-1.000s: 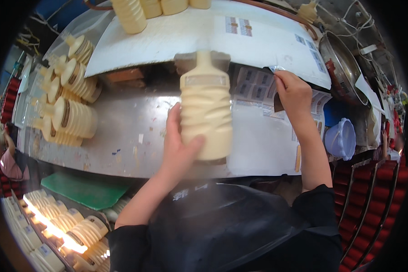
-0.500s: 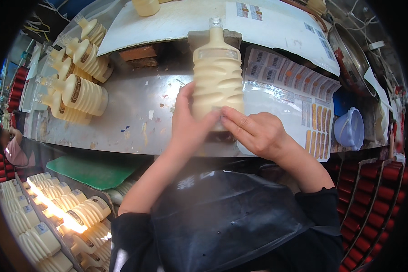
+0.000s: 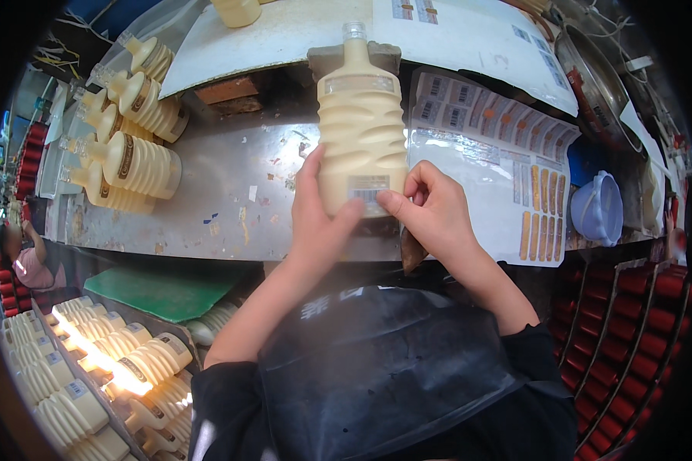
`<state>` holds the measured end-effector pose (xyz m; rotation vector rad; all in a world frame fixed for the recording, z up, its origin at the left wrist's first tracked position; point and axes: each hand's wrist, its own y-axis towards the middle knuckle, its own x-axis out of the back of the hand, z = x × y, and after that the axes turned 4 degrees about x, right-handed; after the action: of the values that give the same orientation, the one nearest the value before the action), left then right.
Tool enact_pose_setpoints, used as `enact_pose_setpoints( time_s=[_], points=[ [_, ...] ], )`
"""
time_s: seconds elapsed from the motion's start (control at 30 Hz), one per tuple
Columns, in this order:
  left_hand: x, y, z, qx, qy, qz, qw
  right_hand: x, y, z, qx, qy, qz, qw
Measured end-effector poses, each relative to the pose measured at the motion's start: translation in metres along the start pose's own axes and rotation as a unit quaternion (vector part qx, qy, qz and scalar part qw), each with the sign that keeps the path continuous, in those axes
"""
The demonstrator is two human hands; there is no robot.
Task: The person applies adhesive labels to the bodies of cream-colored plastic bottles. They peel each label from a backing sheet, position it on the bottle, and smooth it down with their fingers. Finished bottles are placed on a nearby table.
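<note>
A cream-coloured bottle (image 3: 361, 115) with wavy ridges and a clear threaded neck lies at the middle of the workbench, its neck pointing away from me. On its lower front sits a small barcode sticker (image 3: 369, 184). My left hand (image 3: 315, 207) is wrapped round the bottle's lower left side, with its thumb at the sticker's lower left corner. At the lower right, my right hand (image 3: 434, 207) presses its thumb by the sticker's right corner. Its other fingers are curled at the bottle's right edge. The bottle's neck end rests on a grey block (image 3: 388, 58).
Several cream bottles (image 3: 142, 165) lie stacked at the left. Sticker sheets (image 3: 492, 154) cover the bench's right side, beside a lavender bucket (image 3: 598, 207). Crates of cream bottles (image 3: 69, 403) stand low left; red items in racks (image 3: 630, 330) fill the lower right. A person (image 3: 34, 261) shows far left.
My right hand has shifted right and opened up from its pinch, uncovering the barcode sticker. The left hand still holds the bottle.
</note>
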<state>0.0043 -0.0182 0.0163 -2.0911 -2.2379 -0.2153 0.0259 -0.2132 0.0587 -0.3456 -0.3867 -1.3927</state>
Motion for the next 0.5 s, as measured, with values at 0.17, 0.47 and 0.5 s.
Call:
enact_pose_setpoints(
  time_s=[0.17,0.47,0.5],
  points=[
    [-0.0003,-0.0010,0.0006,0.003,-0.027,-0.001,1.000,0.0003,0.0036,0.0042,-0.013,-0.011,-0.006,1.000],
    [0.0023,-0.0006,0.0024,0.007,-0.040,0.007,0.999,-0.0012,0.0036,0.0005,-0.003,-0.025,-0.005,1.000],
    [0.0029,-0.0004,0.0030,0.006,-0.039,0.008,0.999,-0.0006,0.0042,-0.0001,-0.009,-0.014,-0.001,1.000]
  ],
)
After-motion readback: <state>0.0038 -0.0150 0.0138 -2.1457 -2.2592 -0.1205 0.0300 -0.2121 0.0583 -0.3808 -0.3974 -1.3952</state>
